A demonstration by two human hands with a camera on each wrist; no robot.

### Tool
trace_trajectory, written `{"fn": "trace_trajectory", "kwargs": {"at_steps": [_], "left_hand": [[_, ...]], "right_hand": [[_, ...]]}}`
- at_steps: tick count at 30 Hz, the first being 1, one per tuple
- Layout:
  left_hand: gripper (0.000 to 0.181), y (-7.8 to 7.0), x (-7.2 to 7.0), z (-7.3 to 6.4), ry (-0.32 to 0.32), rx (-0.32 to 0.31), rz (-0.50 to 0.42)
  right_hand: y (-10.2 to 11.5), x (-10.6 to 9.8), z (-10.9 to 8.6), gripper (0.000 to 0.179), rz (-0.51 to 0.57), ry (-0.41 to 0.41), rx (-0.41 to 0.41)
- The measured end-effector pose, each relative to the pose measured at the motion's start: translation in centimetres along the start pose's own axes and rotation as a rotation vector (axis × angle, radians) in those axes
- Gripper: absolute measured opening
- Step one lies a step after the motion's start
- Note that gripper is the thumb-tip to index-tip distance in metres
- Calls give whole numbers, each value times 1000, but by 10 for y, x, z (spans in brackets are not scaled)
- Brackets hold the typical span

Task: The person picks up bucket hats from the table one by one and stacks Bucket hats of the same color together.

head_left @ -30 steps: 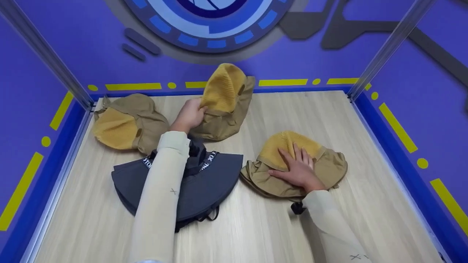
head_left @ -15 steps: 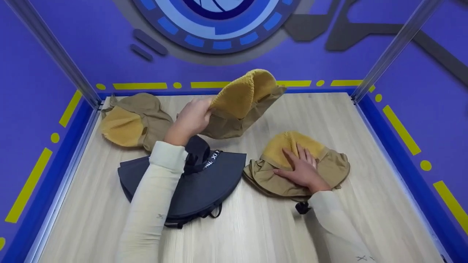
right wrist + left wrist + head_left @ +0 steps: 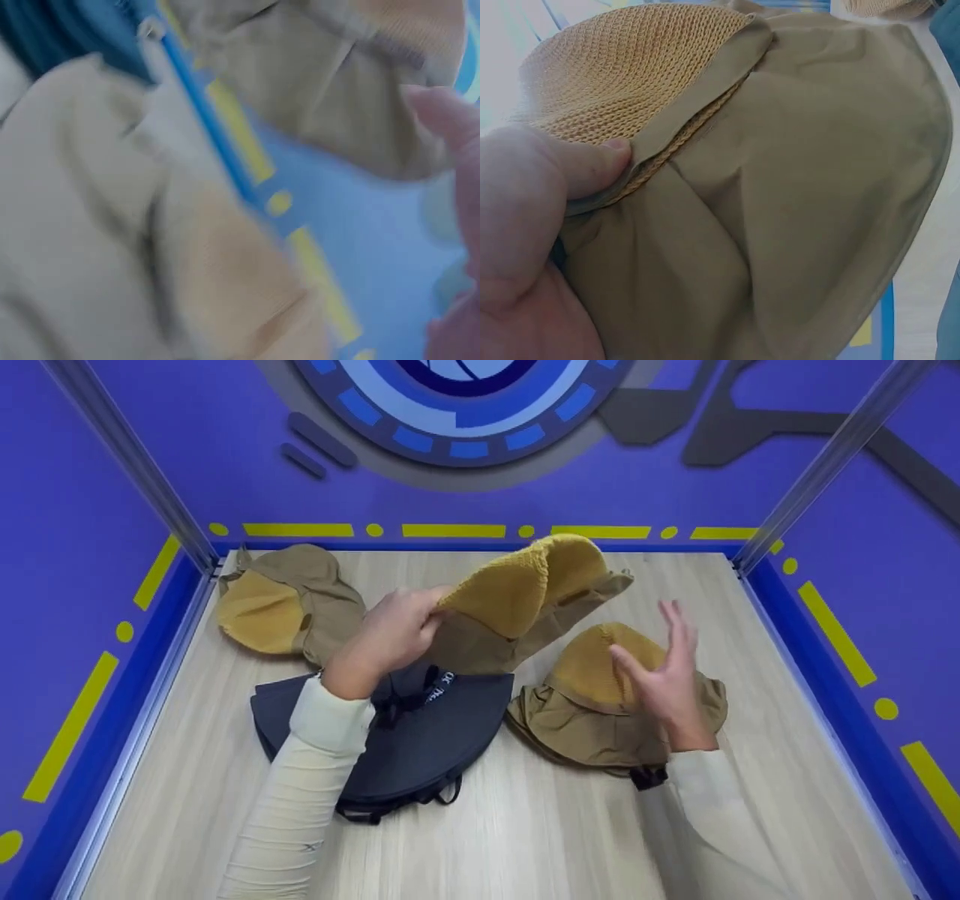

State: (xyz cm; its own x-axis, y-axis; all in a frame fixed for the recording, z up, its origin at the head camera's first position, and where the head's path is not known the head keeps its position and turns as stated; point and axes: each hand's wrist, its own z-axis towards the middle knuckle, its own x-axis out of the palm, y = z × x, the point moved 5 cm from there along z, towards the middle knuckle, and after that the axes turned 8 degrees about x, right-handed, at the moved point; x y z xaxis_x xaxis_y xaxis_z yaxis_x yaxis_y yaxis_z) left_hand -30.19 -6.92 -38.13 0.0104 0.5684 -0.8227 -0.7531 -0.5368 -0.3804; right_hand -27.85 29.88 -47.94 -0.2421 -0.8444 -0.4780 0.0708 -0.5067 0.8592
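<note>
In the head view my left hand [image 3: 390, 634] pinches the edge of a sun hat [image 3: 499, 596] with a yellow knitted crown and khaki brim, raised above the table. The left wrist view shows the thumb [image 3: 600, 166] pressed on the hat's band [image 3: 690, 97] where crown meets brim, the brim hanging down. My right hand [image 3: 670, 682], fingers spread and holding nothing, is over a second yellow-and-khaki hat [image 3: 581, 731] lying folded at the right. That hat is partly hidden behind the hand. The right wrist view is blurred.
A similar yellow-and-khaki hat [image 3: 262, 611] lies at the back left. In front of it, a dark wide-brimmed hat [image 3: 427, 750] with a black cord lies folded, partly under my left forearm. Blue panels [image 3: 480, 495] wall the wooden table [image 3: 510, 840] at the back and sides.
My left hand has brought its hat rightward and toward me, away from the back wall. The right hand has lifted from the right hat, where it lay flat before.
</note>
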Motion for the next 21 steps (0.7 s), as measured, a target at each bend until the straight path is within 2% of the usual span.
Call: {"fn": "trace_trajectory", "kwargs": {"at_steps": [1,3,5,7,9,13,16,21], "left_hand": [[15,-4,1,-1,10,8,3],[15,-11,2,-2,29,29,9],[16,-18,4,-3,43,53,13],[18,-24,6,-3,53,75,11],[20,-29,7,-4,57,94,-6],[24,-35,9,-8,57,118,-35],[32,-37,12,-11,52,126,-39],[41,-39,15,-17,31,120,-45]], "right_hand": [[14,-6,0,92,33,-35,-62],[41,-15,0,89,54,-55,-198],[63,-19,1,87,21,-29,-330],[77,-18,2,84,-47,29,-403],[83,-15,5,77,-115,98,-428],[79,-10,8,55,-232,204,-408],[72,-11,6,34,-300,206,-431],[70,-17,1,13,-362,147,-554]]}}
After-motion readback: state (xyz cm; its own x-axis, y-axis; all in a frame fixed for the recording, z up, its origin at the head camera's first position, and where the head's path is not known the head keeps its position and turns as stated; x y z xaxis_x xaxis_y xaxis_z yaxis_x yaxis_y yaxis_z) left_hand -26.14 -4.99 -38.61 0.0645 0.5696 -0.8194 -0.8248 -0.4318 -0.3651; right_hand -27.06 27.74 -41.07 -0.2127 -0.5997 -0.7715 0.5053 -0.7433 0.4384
